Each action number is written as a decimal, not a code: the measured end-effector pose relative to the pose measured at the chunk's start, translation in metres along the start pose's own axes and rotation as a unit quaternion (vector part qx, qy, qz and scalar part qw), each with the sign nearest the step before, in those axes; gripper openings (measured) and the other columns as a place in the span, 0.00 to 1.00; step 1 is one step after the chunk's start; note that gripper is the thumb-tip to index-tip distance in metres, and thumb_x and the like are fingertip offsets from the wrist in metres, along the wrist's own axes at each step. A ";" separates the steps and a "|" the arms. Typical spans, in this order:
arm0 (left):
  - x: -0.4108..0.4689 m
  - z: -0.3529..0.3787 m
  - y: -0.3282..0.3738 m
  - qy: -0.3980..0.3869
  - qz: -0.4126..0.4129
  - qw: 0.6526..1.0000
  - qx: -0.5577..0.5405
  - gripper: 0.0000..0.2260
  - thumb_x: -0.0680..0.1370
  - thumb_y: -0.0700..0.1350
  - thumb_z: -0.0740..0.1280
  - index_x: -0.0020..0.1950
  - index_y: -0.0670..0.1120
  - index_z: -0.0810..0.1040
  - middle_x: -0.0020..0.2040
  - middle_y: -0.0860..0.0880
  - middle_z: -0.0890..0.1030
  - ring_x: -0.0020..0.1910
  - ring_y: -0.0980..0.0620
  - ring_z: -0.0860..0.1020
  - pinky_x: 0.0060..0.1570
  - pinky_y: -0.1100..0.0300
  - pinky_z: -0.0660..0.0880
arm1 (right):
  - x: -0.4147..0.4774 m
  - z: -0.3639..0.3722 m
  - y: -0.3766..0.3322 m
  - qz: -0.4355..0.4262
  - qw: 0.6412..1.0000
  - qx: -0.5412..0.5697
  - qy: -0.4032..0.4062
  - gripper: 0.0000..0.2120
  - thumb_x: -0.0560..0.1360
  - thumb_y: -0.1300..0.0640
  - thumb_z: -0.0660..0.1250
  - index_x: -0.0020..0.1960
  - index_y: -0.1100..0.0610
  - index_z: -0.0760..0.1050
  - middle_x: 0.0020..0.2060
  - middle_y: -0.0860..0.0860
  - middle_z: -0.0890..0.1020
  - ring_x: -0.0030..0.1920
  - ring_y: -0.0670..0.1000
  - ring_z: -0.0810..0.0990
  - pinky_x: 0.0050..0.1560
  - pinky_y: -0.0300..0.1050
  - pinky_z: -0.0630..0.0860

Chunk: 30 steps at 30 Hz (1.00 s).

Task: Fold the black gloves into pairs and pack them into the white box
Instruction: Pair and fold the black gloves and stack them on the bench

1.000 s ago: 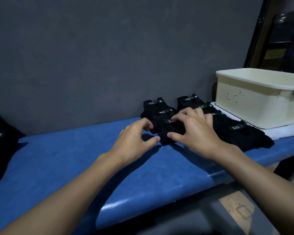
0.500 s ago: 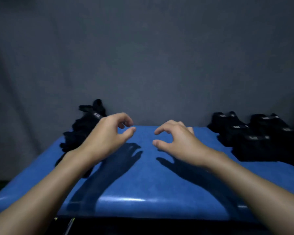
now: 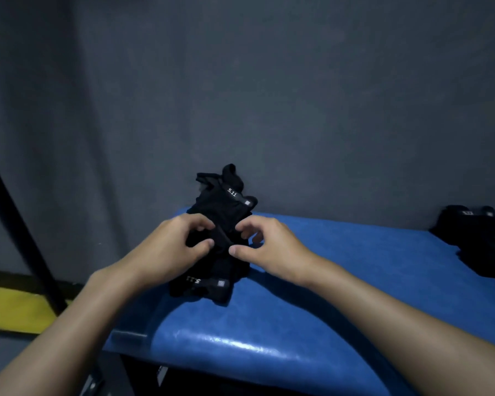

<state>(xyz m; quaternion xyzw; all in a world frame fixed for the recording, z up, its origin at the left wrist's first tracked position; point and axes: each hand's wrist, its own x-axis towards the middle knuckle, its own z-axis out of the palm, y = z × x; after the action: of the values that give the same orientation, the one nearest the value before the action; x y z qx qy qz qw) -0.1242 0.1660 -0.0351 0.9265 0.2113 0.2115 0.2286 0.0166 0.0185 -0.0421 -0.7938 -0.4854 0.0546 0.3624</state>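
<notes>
Head view: a loose pile of black gloves [image 3: 223, 207] lies at the left end of the blue surface [image 3: 355, 281], against the grey wall. The left hand [image 3: 166, 252] and right hand [image 3: 272, 250] both pinch fabric at its middle, fingers curled. The gloves look soft, light and limp and likely to tangle, so the strapped cuffs offer the firmer hold. Folded gloves [image 3: 477, 241] sit far right; the white box is out of view.

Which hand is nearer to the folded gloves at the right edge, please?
Right. The right hand sits left of the folded gloves, well apart from them; the left hand is even farther left. Both pinch the loose pile.
</notes>
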 end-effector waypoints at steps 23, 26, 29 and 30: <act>0.010 0.011 0.085 0.232 0.130 0.952 -0.153 0.09 0.73 0.42 0.74 0.48 0.52 0.77 0.45 0.58 0.75 0.45 0.59 0.74 0.47 0.72 0.67 | -0.014 -0.066 0.006 -0.018 0.917 0.344 0.200 0.04 0.77 0.60 0.69 0.46 0.61 0.81 0.44 0.62 0.84 0.41 0.51 0.81 0.46 0.51 0.79; 0.014 0.024 0.109 0.256 0.167 0.945 -0.120 0.11 0.73 0.43 0.74 0.46 0.52 0.73 0.45 0.58 0.72 0.47 0.54 0.73 0.50 0.66 0.68 | -0.026 -0.087 0.018 -0.011 0.916 0.327 0.233 0.04 0.76 0.59 0.70 0.44 0.58 0.81 0.43 0.61 0.84 0.42 0.53 0.82 0.48 0.55 0.80; 0.020 0.037 0.133 0.252 0.200 0.942 -0.099 0.08 0.73 0.45 0.74 0.41 0.51 0.75 0.44 0.57 0.72 0.47 0.52 0.73 0.49 0.60 0.69 | -0.039 -0.111 0.031 0.000 0.906 0.316 0.282 0.05 0.76 0.59 0.69 0.42 0.58 0.80 0.38 0.57 0.83 0.39 0.51 0.80 0.44 0.52 0.78; 0.022 0.043 0.141 0.242 0.209 0.943 -0.092 0.08 0.74 0.46 0.74 0.40 0.51 0.75 0.43 0.57 0.72 0.47 0.53 0.73 0.49 0.58 0.70 | -0.043 -0.119 0.036 0.004 0.902 0.312 0.298 0.05 0.76 0.60 0.69 0.42 0.59 0.80 0.37 0.56 0.82 0.39 0.50 0.80 0.44 0.53 0.78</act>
<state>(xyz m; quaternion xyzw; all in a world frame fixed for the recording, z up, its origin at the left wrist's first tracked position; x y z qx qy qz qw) -0.0432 0.0483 0.0091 0.8454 0.0412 0.4911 0.2057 0.0725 -0.0880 0.0108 -0.6214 -0.3097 -0.0346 0.7189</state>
